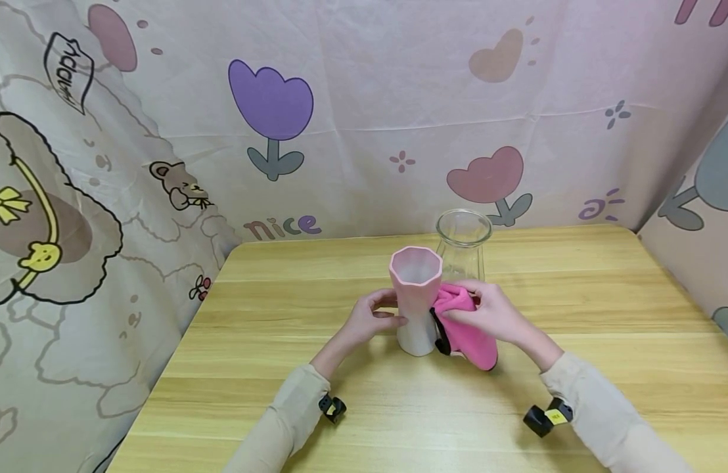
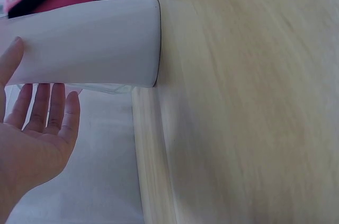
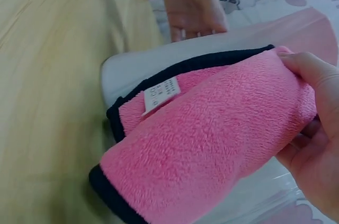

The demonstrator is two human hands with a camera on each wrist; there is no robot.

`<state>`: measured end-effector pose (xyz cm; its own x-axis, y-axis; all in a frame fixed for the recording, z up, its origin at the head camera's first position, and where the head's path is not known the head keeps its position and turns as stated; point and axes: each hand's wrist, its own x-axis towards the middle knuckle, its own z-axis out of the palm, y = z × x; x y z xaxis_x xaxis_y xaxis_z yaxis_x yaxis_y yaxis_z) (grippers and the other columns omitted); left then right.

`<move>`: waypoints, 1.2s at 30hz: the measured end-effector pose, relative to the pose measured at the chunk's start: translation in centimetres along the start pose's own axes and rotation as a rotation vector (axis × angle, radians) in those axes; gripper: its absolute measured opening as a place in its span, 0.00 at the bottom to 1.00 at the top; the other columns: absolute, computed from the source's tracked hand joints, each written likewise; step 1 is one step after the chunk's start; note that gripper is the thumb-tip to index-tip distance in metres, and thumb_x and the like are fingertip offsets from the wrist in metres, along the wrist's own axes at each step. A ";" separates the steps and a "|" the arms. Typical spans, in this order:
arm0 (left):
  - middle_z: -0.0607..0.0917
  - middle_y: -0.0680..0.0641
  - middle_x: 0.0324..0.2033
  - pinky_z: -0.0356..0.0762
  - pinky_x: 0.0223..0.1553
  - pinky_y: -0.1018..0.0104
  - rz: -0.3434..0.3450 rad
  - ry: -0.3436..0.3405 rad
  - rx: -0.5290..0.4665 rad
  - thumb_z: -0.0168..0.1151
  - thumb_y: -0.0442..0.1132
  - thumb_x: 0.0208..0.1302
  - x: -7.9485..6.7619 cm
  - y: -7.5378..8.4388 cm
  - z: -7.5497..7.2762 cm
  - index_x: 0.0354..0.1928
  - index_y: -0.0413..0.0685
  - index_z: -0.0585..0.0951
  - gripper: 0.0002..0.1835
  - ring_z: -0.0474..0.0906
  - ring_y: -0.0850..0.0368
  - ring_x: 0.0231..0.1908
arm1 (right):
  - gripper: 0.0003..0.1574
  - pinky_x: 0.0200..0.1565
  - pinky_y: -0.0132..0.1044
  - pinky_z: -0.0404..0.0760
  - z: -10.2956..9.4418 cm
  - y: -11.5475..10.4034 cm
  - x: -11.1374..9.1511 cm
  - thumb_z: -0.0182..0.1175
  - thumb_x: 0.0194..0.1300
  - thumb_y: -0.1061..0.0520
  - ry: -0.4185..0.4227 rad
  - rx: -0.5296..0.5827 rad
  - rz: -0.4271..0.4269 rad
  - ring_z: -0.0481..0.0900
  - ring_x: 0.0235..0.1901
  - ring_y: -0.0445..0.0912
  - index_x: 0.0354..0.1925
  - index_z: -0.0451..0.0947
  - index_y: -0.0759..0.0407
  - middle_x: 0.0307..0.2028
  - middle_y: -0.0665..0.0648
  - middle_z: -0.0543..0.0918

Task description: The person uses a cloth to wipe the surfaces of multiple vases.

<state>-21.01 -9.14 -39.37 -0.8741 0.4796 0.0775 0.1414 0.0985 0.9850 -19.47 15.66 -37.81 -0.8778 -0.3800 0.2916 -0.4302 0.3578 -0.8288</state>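
Observation:
A tall vase (image 1: 416,309), pink at its faceted rim and fading to white, stands upright on the table. My left hand (image 1: 368,318) holds its left side, thumb in front and fingertips reaching behind; the left wrist view shows the thumb (image 2: 11,57) on the white wall (image 2: 100,44). In my right hand (image 1: 491,312) is a folded pink towel (image 1: 467,332) with black edging, pinched near its top and lying along the vase's right side. The right wrist view shows the towel's fuzzy pile (image 3: 212,139) and a white label (image 3: 160,95).
Behind the towel stands a clear glass vase (image 1: 463,246) with a thick rim, partly hidden by my right hand. The light wooden table (image 1: 293,309) meets a cartoon-printed cloth (image 1: 364,164) at the back. More printed cloth (image 1: 104,276) hangs at the left.

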 end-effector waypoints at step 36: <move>0.75 0.33 0.51 0.73 0.51 0.53 0.004 0.001 0.010 0.63 0.24 0.51 -0.2 0.3 0.1 0.54 0.30 0.71 0.25 0.72 0.42 0.51 | 0.31 0.37 0.23 0.76 -1.2 -3.5 0.6 0.67 0.44 0.73 0.302 0.129 -0.149 0.77 0.40 0.34 0.50 0.74 0.70 0.44 0.35 0.79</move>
<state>-20.79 -9.11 -39.08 -0.8738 0.4795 0.0811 0.1491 0.1054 0.9832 -18.75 15.24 -34.14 -0.8385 -0.1434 0.5258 -0.5448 0.1991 -0.8146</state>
